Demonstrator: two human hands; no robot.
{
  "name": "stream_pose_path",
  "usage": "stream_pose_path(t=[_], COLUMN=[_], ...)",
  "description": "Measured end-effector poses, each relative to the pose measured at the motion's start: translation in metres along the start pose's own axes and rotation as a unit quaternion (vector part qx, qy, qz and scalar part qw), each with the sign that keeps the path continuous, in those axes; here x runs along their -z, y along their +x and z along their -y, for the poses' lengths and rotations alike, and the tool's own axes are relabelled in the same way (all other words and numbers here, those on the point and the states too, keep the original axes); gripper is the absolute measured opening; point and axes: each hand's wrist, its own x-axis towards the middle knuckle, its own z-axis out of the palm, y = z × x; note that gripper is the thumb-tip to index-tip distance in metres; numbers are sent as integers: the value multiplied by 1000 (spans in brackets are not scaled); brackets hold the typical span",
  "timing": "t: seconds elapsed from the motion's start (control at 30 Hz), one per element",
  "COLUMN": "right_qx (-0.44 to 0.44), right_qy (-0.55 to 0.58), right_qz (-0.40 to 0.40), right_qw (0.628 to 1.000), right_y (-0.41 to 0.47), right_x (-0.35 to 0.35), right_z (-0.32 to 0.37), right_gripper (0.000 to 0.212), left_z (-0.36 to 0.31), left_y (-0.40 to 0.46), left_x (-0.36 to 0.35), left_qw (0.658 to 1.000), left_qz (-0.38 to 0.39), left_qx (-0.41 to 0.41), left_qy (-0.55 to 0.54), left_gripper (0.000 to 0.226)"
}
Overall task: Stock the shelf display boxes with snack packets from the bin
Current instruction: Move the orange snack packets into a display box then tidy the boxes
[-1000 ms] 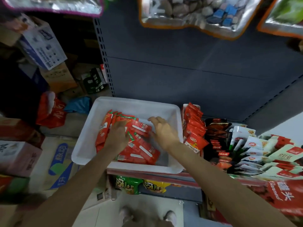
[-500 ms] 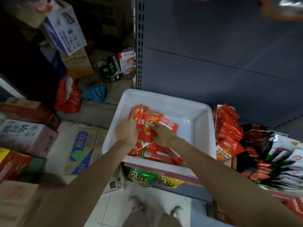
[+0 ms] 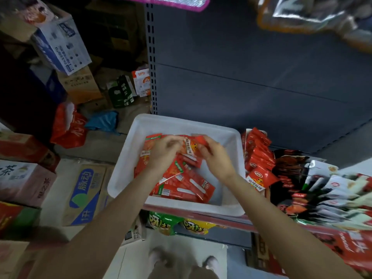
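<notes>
A white plastic bin (image 3: 128,158) sits on the shelf edge with several red snack packets (image 3: 187,184) lying in it. Both hands are raised over the bin. My left hand (image 3: 163,153) and my right hand (image 3: 215,156) together grip a bunch of red packets (image 3: 189,147) between them, fingers curled round the stack. To the right of the bin stands a display box (image 3: 259,156) filled with upright red packets. Further right lie dark and white packets in other display boxes (image 3: 322,184).
The grey shelf back panel (image 3: 261,77) rises behind the bin. Cardboard cartons (image 3: 84,194) and a red bag (image 3: 68,127) crowd the floor at left. Green and yellow snack bags (image 3: 177,222) hang below the shelf. My shoes (image 3: 181,260) stand on the pale floor.
Both hands have lifted from the pile in the bin, bringing a gathered bunch of red packets up between them. The camera has shifted slightly.
</notes>
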Motion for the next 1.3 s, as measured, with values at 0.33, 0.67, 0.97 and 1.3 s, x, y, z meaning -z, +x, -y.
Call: stream_pose_path(t=[0.33, 0.67, 0.97, 1.3], right_qx=[-74, -85, -32, -67], right_qy=[121, -210, -299, -403], right_qz=[-139, -108, -109, -31], right_qw=[980, 968, 947, 912], right_y=[-41, -70, -70, -69], right_x=[139, 178, 157, 139], right_z=[-15, -48, -51, -56], right_gripper=[9, 5, 21, 18], left_z=[-37, -42, -27, -27], left_y=[-4, -24, -25, -18], left_x=[-101, -169, -173, -162], left_qw=[971, 953, 949, 957], left_qz=[153, 206, 188, 195], left_qx=[-133, -112, -91, -72], left_qy=[130, 191, 235, 203], left_gripper=[20, 30, 57, 47])
